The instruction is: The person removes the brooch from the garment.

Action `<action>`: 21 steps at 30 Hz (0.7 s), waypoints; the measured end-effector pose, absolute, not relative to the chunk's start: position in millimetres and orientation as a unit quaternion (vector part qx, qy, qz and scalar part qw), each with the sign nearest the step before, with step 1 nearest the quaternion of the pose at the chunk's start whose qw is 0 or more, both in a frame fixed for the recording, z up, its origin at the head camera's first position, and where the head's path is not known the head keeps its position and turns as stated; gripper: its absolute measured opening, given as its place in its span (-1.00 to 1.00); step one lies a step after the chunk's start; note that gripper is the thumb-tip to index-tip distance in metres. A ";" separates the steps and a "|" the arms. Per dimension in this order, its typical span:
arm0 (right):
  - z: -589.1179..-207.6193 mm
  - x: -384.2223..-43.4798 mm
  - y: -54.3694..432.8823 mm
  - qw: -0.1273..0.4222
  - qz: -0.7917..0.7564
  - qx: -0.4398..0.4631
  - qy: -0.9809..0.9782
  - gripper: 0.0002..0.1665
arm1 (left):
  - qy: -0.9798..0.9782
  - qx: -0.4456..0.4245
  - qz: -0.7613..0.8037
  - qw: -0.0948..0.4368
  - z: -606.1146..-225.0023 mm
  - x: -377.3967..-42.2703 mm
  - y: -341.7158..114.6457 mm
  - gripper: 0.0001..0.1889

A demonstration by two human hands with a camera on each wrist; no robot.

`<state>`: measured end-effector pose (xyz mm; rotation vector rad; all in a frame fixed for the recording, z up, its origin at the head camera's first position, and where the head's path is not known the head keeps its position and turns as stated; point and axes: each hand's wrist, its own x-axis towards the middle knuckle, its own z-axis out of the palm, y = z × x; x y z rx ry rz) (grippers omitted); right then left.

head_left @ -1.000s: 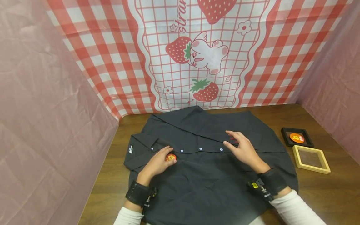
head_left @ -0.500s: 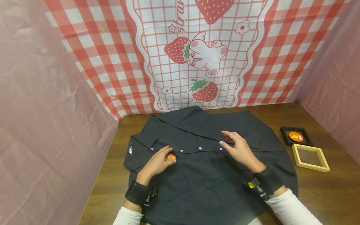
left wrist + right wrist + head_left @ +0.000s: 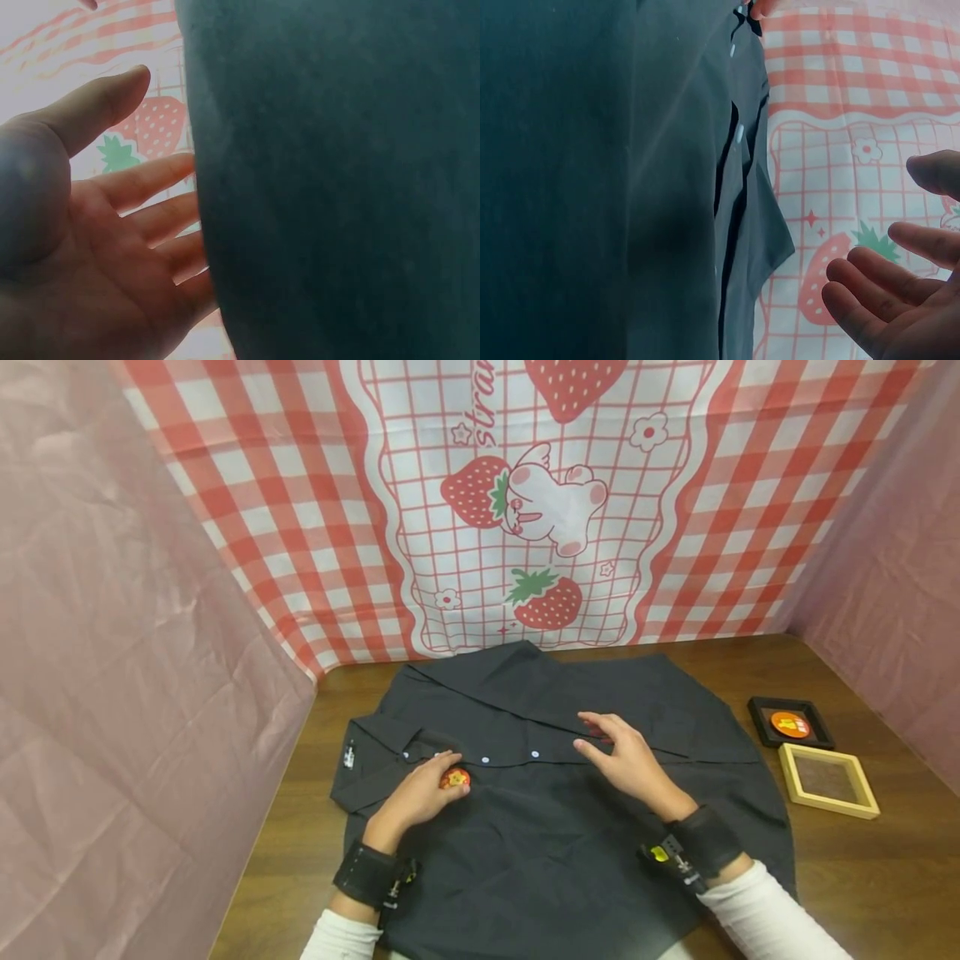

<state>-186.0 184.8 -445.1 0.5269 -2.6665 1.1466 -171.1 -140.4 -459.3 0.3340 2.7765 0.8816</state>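
Observation:
A dark grey button-up shirt [image 3: 540,843] lies spread on the wooden table, its collar at the left and a row of white buttons across it. My left hand [image 3: 422,792] is over the shirt's left part, fingers fairly straight and thumb spread. A round red badge with a yellow flower shape [image 3: 454,779] shows between that thumb and the fingers; the left wrist view does not show the badge. Over the right half of the placket is my right hand [image 3: 628,767], its fingers spread and loosely bent. It holds nothing, and in the right wrist view its fingers [image 3: 877,281] are apart from the cloth.
At the table's right, a black square frame [image 3: 757,727] has an orange round badge [image 3: 791,724] in it. A pale wooden frame [image 3: 828,808] lies just in front, close to it. A checked strawberry cloth [image 3: 555,602] hangs behind; pink cloth [image 3: 150,693] hangs at the left side.
My right hand has drifted left over the shirt and now covers a button that showed before. The left hand and the badge beside it stay almost where they were.

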 end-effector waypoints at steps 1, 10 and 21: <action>-445.7 -185.9 183.4 0.095 0.389 0.178 -0.899 -0.43 | 0.942 0.114 0.298 0.104 -459.2 -170.9 -140.6 -0.40; -447.8 -185.8 166.2 0.094 0.388 0.200 -0.895 -0.44 | 0.944 0.122 0.287 0.109 -456.6 -173.2 -141.8 -0.39; -450.4 -186.0 154.2 0.092 0.386 0.199 -0.896 -0.46 | 0.945 0.119 0.281 0.119 -457.1 -176.4 -139.8 -0.40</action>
